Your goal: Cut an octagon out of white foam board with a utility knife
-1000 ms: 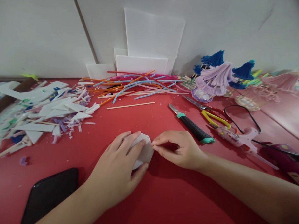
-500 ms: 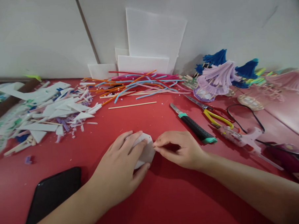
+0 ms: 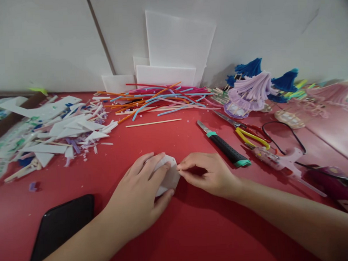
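A small white foam board piece with angled corners (image 3: 170, 176) lies in front of me on the red table, partly hidden by fingers. My left hand (image 3: 138, 186) grips it, fingers across its top and thumb along the near edge. At its right edge, my right hand (image 3: 209, 173) is closed in a pinch of thumb and forefinger. Whatever sits between those fingertips is too small to make out. Small dark dots show near the piece's corner. A utility knife with a black and green handle (image 3: 226, 147) rests beyond my right hand.
White scraps (image 3: 72, 125) pile up at left, above a black phone (image 3: 63, 229). Colourful pipe cleaners (image 3: 166, 96) and a thin wooden stick (image 3: 153, 123) lie ahead. To the right are yellow-handled pliers (image 3: 252, 138), a glue gun (image 3: 282, 160) and a lilac umbrella-like craft (image 3: 253, 90).
The view has shifted very slightly. Both hands keep the same hold at the foam board piece, with no clear movement.
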Motion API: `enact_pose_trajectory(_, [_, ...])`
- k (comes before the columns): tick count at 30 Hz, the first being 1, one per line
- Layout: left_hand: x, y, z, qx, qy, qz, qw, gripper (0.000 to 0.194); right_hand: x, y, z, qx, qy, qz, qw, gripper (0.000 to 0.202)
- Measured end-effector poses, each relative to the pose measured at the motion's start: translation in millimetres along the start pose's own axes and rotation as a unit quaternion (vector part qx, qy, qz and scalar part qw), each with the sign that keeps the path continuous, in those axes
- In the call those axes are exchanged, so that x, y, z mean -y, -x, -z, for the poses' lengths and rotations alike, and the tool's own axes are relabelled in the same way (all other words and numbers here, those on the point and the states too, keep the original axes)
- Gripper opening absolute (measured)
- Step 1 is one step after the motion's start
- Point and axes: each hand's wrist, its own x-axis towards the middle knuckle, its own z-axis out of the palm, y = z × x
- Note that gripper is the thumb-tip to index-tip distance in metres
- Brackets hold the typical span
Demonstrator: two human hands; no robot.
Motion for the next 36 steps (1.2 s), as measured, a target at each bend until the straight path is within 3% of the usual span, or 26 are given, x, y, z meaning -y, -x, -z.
enact_pose_trajectory(16, [1.4, 1.5, -0.6, -0.015, -0.021, -0.015, 1.0, 0.046, -2.4, 1.1, -0.7, 0.014, 0.014, 0.009, 1.0, 0.007])
enact_pose_trajectory(36, [-0.3, -2.0, 6.4, 0.021, -0.011, -0.028, 0.999, 0.046, 3.2, 1.6, 0.0, 0.021, 0.073, 0.044, 0.996, 0.01])
